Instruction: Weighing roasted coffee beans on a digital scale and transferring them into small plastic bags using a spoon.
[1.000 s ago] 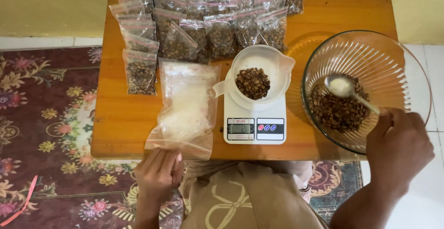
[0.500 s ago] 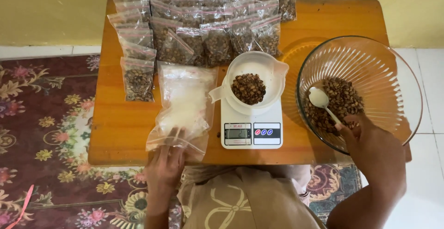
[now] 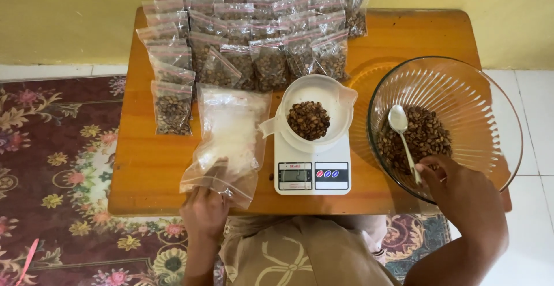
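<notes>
2 hands (image 3: 461, 191): spoon (image 3: 402, 136) right, bags (image 3: 226, 147) left.

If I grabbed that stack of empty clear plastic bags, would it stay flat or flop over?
The stack of empty bags would probably flop: it is thin clear film, and its near end already wrinkles under the left hand. It likely weighs very little, since nothing fills it. The smooth sheets may slide apart, so a loose hold might lift only some.
</notes>
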